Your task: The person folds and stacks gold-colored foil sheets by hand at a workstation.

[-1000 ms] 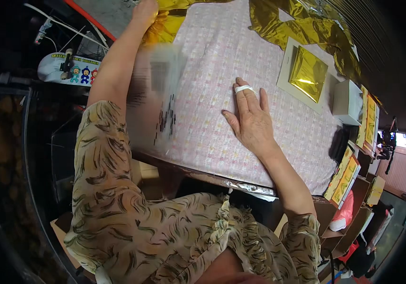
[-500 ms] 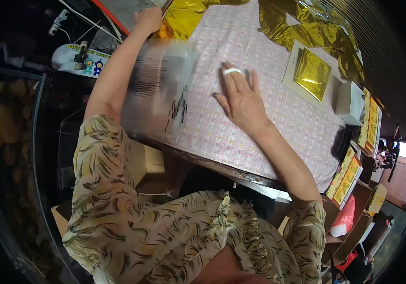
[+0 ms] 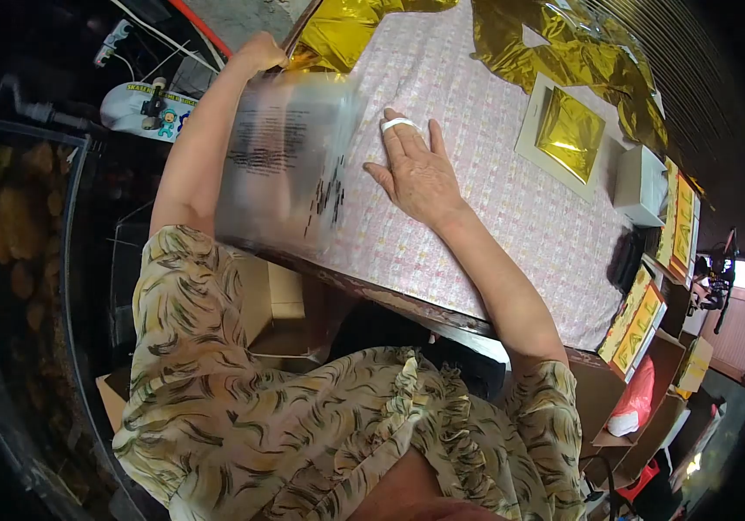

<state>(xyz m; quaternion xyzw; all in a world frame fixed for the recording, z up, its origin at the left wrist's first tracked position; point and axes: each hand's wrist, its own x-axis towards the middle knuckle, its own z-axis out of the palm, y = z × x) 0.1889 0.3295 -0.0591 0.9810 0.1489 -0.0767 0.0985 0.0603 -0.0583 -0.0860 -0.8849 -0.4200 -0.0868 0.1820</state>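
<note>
Near the far left corner of the table, my left hand (image 3: 261,54) is curled closed beside the crumpled gold foil (image 3: 337,35). Its fingertips are hidden, so what they hold, if anything, does not show. Under and beside my left forearm lies a stack of clear plastic bags (image 3: 290,174) with dark printed text and black marks along one side. My right hand (image 3: 420,178) rests on the pink patterned tablecloth (image 3: 390,252), fingers spread, holding nothing. A white band wraps one of its fingers. It lies to the right of the bags, apart from them.
On the right, a gold foil packet (image 3: 569,135) sits on a grey board (image 3: 531,130). A white box (image 3: 640,187) and a black object (image 3: 625,262) stand near the right edge. More gold foil (image 3: 594,69) covers the far right. A skateboard (image 3: 133,108) is at left.
My left hand has moved slightly down and left, staying closed. My right hand has slid left across the cloth toward the bags, still flat and spread.
</note>
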